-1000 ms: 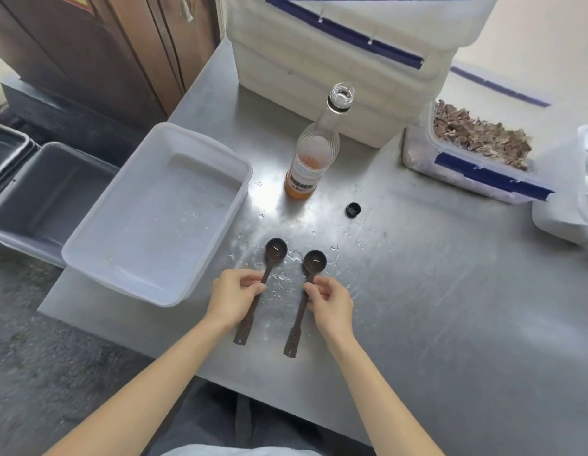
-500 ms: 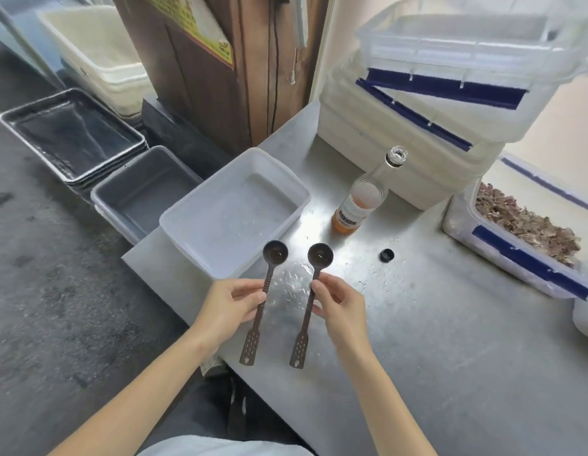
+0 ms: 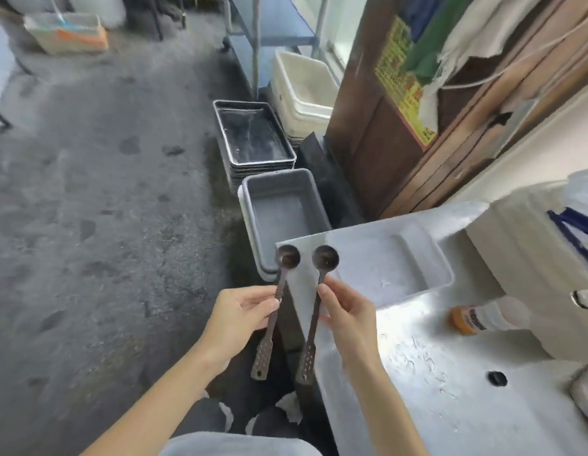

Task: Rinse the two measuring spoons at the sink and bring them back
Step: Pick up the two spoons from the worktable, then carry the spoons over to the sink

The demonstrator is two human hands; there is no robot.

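Two dark brown measuring spoons with round bowls and perforated handle ends are held level in front of me. My left hand (image 3: 240, 315) pinches the stem of the left spoon (image 3: 279, 287), which hangs over the floor beside the table's left edge. My right hand (image 3: 347, 319) pinches the stem of the right spoon (image 3: 320, 284), whose bowl lies over the corner of the steel table (image 3: 427, 390). No sink is in view.
A white plastic tub (image 3: 427, 261) sits on the table corner, with a bottle of orange liquid (image 3: 483, 319) and its black cap (image 3: 497, 378) to the right. On the wet concrete floor stand a grey bin (image 3: 253, 205), stacked black trays (image 3: 253, 136) and cream tubs (image 3: 302, 90).
Both spoons were lifted off the table and carried left. My view has swung left from the table toward the floor and the stacked trays.
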